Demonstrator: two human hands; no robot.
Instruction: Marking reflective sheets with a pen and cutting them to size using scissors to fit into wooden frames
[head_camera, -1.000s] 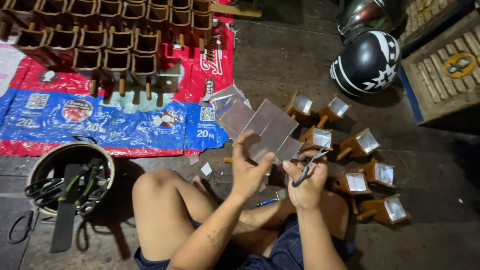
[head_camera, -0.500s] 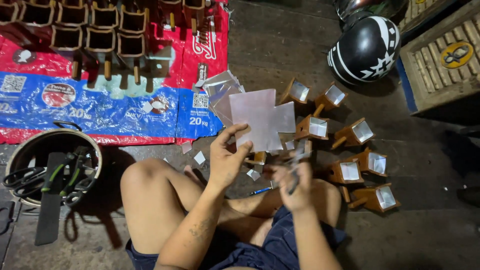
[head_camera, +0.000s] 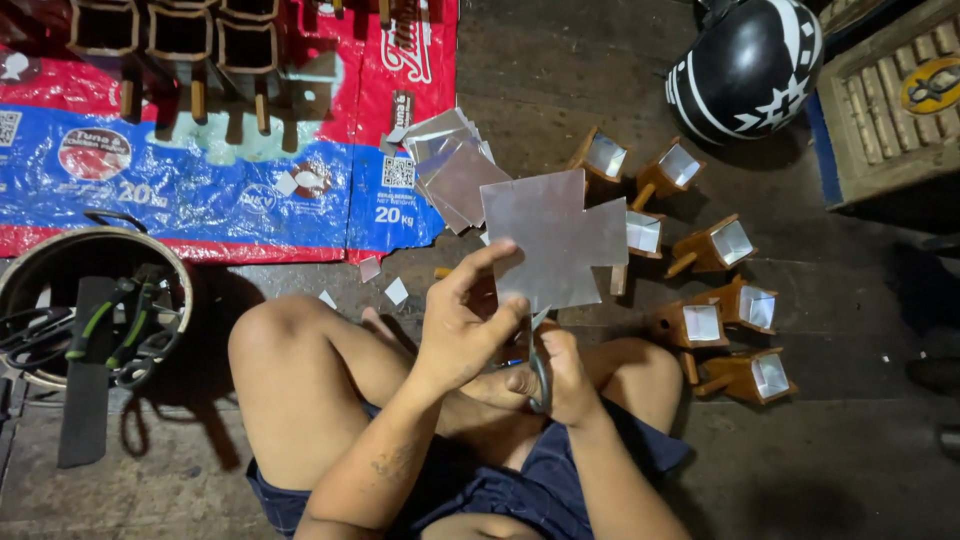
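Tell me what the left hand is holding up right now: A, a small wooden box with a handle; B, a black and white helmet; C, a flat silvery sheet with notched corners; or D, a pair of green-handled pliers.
C: the left hand pinches the lower edge of the flat silvery sheet, while the right hand holds scissors just beneath it.
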